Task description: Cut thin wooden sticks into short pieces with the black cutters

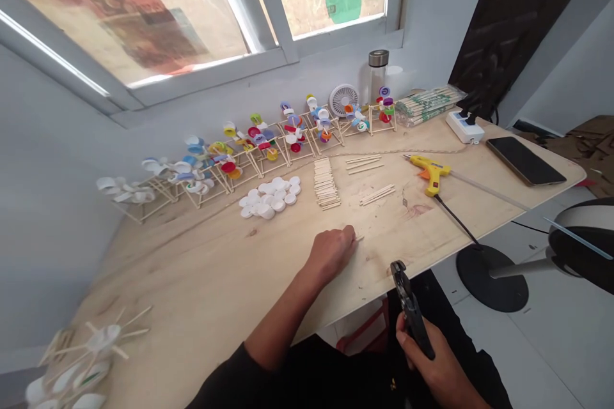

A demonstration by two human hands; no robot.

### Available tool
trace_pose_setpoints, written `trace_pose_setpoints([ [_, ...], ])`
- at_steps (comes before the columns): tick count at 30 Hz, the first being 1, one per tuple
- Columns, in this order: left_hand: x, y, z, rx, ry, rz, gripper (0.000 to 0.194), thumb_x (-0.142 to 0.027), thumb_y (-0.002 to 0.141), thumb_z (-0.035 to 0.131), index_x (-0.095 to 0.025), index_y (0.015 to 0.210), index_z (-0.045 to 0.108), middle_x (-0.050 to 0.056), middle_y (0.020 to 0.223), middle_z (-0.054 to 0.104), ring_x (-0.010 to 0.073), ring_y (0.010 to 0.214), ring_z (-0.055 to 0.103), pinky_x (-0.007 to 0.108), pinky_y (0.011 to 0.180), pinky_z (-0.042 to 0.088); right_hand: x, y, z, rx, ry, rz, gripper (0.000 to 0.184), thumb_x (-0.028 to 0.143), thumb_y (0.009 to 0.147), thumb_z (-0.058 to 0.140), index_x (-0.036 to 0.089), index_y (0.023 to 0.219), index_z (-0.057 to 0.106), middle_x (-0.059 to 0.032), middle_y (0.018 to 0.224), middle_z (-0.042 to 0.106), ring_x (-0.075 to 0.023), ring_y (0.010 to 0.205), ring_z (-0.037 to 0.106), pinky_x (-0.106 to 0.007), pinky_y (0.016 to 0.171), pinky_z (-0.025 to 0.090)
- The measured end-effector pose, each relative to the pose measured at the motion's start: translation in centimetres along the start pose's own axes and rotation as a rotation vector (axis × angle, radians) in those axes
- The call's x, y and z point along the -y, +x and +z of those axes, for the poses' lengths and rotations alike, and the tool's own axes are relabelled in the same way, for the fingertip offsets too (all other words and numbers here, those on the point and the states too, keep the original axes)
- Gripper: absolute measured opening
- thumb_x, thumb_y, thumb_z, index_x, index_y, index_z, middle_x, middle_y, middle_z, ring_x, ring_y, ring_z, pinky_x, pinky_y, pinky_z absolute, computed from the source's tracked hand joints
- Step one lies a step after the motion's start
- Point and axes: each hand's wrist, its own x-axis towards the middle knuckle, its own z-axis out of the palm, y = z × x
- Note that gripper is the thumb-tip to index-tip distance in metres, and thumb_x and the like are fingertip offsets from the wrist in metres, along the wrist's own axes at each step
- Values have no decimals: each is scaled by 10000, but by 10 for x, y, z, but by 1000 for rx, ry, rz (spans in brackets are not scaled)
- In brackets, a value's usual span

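Note:
My left hand [333, 250] rests closed on the wooden table, with the pale tip of a small wooden stick [360, 238] poking out beside its fingers. Off the table's front edge, my right hand [426, 351] is wrapped around a black plier-like hand tool [411, 310] whose hooked jaw points up. Its exact kind is hard to make out. Beyond my left hand lie a column of short wooden sticks [326, 184] and two small groups of longer sticks, a nearer bundle [377, 195] and a farther one [363, 163]. White bottle caps [271, 197] are heaped left of them.
Several stick-and-cap wheel models [259, 140] line the wall. A yellow glue gun [430, 174], a phone [525, 160] and a power strip [464, 126] lie to the right. Behind stand a small fan [344, 101] and a bottle [377, 77]. More white-cap wheels [105, 337] sit front left.

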Motion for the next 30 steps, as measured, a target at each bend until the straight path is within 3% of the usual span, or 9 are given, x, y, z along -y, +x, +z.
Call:
trace_pose_setpoints([
  [4,16,7,-4,-25,24,-29,152,-269,857,391,-190,901,513,85,846,653,215,771,608,272,597,365,0,-1,0,4,-17,5,205,376,831,456,183,810,520,44,595,422,-125,551,435,-217,549,383],
  [12,45,22,-18,-70,77,-80,154,-249,863,375,-195,896,516,72,836,648,198,785,597,258,601,345,1,0,0,-4,-7,2,235,400,826,456,192,718,481,32,595,439,-126,547,450,-220,554,396],
  [30,52,39,-11,-97,105,-64,151,-264,877,358,-209,939,483,56,846,651,192,781,598,247,576,317,3,9,-2,39,11,15,162,331,838,452,187,777,494,35,610,436,-125,557,452,-217,554,389],
])
